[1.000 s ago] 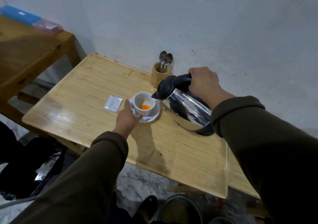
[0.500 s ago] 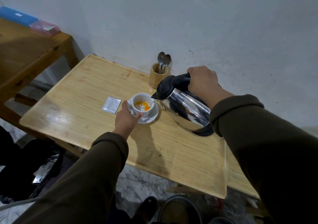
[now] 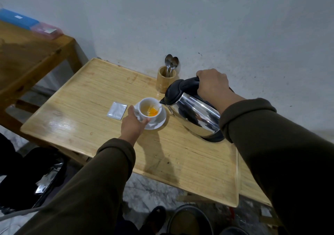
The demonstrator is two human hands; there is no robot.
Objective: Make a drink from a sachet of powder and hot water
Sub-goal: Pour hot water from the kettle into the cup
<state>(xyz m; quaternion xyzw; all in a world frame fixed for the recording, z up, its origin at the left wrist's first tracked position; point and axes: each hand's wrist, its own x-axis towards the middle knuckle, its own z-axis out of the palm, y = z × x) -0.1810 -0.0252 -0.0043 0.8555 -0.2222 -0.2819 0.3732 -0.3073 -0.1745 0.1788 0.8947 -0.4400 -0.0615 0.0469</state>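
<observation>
A white cup [image 3: 146, 103] stands on a white saucer [image 3: 160, 122] in the middle of the wooden table [image 3: 86, 97]. Orange liquid with powder sits in the cup's bottom. My right hand [image 3: 212, 84] grips the black handle of a steel kettle [image 3: 194, 112], tilted left with its spout at the cup's rim; a thin stream of water runs into the cup. My left hand [image 3: 132, 123] holds the cup and saucer at their near left side. A silver sachet [image 3: 117, 110] lies flat just left of the saucer.
A bamboo holder [image 3: 165, 82] with spoons [image 3: 171, 63] stands at the wall behind the kettle. A darker wooden table [image 3: 27, 54] at the left carries blue and pink boxes [image 3: 30, 24]. Below the table's near edge are a black bag [image 3: 34, 171] and a round bin [image 3: 189, 220].
The kettle has tipped further and its spout has come to the cup's rim. Water now streams in, and the orange liquid has spread. My left hand stays on the cup.
</observation>
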